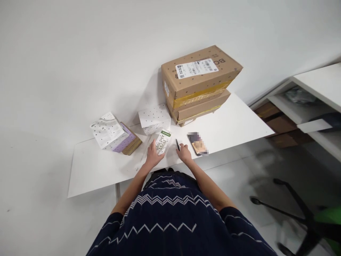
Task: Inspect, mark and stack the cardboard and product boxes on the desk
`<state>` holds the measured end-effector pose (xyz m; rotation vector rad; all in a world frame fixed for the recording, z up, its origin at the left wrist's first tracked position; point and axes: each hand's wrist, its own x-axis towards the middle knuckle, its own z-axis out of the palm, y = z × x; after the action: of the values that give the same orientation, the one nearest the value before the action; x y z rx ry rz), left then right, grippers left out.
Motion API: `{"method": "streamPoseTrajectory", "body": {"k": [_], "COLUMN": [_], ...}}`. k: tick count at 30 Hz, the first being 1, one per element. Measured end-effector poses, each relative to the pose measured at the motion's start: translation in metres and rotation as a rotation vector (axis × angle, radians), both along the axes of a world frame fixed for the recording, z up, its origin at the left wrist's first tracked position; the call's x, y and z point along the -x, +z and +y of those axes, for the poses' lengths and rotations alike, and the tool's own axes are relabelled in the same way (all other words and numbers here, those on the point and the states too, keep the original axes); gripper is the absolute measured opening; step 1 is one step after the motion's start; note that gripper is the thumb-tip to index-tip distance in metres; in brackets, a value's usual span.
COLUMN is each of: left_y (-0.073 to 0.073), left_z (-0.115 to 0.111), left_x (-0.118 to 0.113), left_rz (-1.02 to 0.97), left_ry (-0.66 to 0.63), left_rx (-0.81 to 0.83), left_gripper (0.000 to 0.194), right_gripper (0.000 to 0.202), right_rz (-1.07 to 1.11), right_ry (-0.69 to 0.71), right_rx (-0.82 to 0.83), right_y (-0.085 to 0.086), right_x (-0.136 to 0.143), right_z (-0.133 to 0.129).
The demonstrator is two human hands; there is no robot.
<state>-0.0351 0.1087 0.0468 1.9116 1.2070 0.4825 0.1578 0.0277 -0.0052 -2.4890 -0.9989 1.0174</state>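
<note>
My left hand (pixel 153 155) grips the lower end of a white carton (pixel 163 140) with a green label and "Super Meal" print, fingers along one side and thumb at the other. The carton lies near the front edge of the white table (pixel 93 170). To its right, my right hand (pixel 184 153) is closed on a slim black stick-like tool (pixel 177 144); its lower part is hidden in the fingers, and I cannot tell whether it is a pen or a cutter. Just right of that hand lies a phone-like flat item (pixel 197 143), its face blurred out.
Taped brown cardboard boxes (pixel 197 81) are stacked at the back. A white dotted box (pixel 154 117) stands behind the carton. On the left a white box (pixel 108 129) leans by purple and brown packs (pixel 130 142). Right: a shelf unit (pixel 317 85) and a chair base (pixel 301 209).
</note>
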Motion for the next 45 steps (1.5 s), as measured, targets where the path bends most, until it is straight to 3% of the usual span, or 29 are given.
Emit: {"method": "streamPoseTrajectory", "body": {"k": [4, 10, 13, 16, 20, 22, 25, 28, 31, 33, 37, 41, 43, 45], "left_y": [-0.01, -0.006, -0.004, -0.002, -0.002, -0.003, -0.002, 0.002, 0.007, 0.009, 0.008, 0.001, -0.005, -0.012], "left_z": [-0.01, -0.019, -0.022, -0.024, -0.024, -0.023, -0.023, -0.027, -0.037, -0.044, -0.045, -0.031, -0.026, -0.025], "left_x": [0.01, 0.019, 0.018, 0.016, 0.013, 0.012, 0.01, 0.006, 0.005, 0.005, 0.002, -0.01, -0.018, -0.025], "left_rz": [-0.017, 0.078, 0.134, 0.181, 0.193, 0.19, 0.241, 0.333, 0.43, 0.47, 0.458, 0.267, 0.195, 0.179], "left_ry": [0.059, 0.071, 0.062, 0.052, 0.078, 0.088, 0.089, 0.087, 0.028, -0.03, -0.108, -0.301, -0.41, -0.434], "left_rx": [0.043, 0.098, 0.104, 0.086, 0.064, 0.048, 0.028, 0.023, 0.023, -0.007, -0.277, -0.581, -0.639, -0.653], "left_gripper": [0.114, 0.115, 0.11, 0.106, 0.098, 0.093, 0.09, 0.092, 0.098, 0.098, 0.072, 0.048, 0.043, 0.042], "right_gripper": [0.042, 0.045, 0.055, 0.045, 0.033, 0.037, 0.049, 0.045, 0.033, 0.036, 0.04, 0.04, 0.028, 0.021], "right_rz": [-0.042, -0.007, 0.181, 0.48, 0.899, 1.121, 1.243, 1.166, 0.895, 0.762, 0.805, 0.889, 0.756, 0.587], "right_ry": [0.082, 0.13, -0.034, -0.32, -0.528, -0.581, -0.515, -0.469, -0.507, -0.53, -0.496, -0.441, -0.378, -0.329], "right_rx": [0.071, 0.006, -0.133, -0.282, -0.501, -0.634, -0.732, -0.797, -0.84, -0.847, -0.855, -0.812, -0.826, -0.863], "right_y": [-0.018, -0.03, -0.027, -0.019, 0.005, 0.023, 0.049, 0.067, 0.078, 0.082, 0.091, 0.092, 0.086, 0.078], "right_x": [-0.002, -0.004, -0.007, -0.011, -0.019, -0.024, -0.027, -0.023, -0.014, -0.009, -0.004, 0.002, 0.01, 0.018], "right_z": [-0.001, -0.001, -0.003, -0.009, -0.024, -0.031, -0.037, -0.033, -0.023, -0.016, -0.006, 0.006, 0.013, 0.018]}}
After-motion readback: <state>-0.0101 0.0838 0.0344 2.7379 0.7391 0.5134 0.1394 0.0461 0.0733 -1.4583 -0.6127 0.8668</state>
